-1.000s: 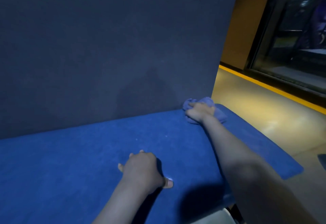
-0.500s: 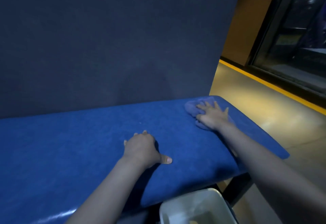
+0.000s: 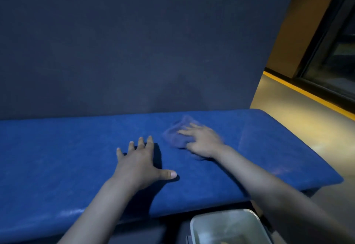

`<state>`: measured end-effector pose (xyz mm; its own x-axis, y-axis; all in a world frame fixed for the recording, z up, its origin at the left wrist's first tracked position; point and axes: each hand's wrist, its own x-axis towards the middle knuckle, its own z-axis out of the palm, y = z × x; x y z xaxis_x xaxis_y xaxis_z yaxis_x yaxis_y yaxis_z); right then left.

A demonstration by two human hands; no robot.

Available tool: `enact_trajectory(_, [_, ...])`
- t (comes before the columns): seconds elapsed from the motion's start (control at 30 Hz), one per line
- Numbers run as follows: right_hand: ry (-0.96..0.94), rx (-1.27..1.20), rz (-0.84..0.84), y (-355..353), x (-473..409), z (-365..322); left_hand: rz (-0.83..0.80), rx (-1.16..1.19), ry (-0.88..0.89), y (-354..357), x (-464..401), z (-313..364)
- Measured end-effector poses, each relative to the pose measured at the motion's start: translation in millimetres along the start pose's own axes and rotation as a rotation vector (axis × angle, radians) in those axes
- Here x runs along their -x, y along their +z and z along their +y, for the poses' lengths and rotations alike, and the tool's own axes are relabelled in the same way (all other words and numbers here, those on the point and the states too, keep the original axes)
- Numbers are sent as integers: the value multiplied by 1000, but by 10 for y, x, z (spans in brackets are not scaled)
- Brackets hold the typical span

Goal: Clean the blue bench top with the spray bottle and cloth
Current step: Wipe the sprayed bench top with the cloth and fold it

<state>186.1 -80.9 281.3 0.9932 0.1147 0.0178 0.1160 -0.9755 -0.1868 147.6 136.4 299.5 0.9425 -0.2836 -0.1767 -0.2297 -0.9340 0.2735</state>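
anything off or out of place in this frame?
Nothing stands out. The right hand presses a cloth flat on the blue bench top; the left hand rests open beside it. No spills or damage visible. The spray bottle isn't in view. A pale bin sits below the front edge.

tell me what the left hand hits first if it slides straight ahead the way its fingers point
Probably the dark wall panel behind the blue bench top. The left hand has only bare bench ahead; the cloth lies to its right.
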Motion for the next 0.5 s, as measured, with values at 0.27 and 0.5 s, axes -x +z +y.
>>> enact_trajectory(0.27, [520,-76,55,-43,-554,143,53,70,-4,-37,253,-361])
enact_trajectory(0.5, [-151,-216,-65,376,-657,-1590,288,124,16,-263,202,-423])
